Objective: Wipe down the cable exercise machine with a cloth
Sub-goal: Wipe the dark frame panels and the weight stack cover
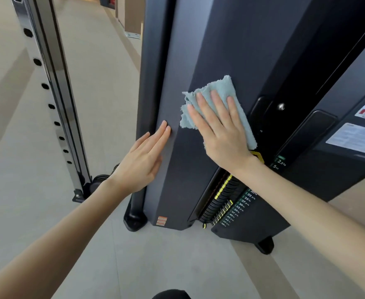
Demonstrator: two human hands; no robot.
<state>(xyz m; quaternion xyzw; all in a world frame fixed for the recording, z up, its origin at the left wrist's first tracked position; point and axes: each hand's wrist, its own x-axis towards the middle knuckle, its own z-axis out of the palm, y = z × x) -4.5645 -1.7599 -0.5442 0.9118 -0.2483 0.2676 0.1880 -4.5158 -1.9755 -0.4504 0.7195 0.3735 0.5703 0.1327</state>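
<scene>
The cable machine's dark grey shroud [209, 50] fills the middle and right of the head view. A light blue cloth [218, 91] lies flat against its front panel, pressed there by my right hand [222, 134] with fingers spread over it. My left hand [142, 158] rests flat on the shroud's left side panel, fingers together, holding nothing. Below my right wrist the weight stack [220, 201] shows black plates, yellow markers and kilogram labels.
A black upright rail with a row of holes [52, 104] stands to the left, bolted to the pale floor [47, 223]. An instruction sticker [358, 137] sits on the panel at the far right. The machine's black feet [134, 219] rest on the floor.
</scene>
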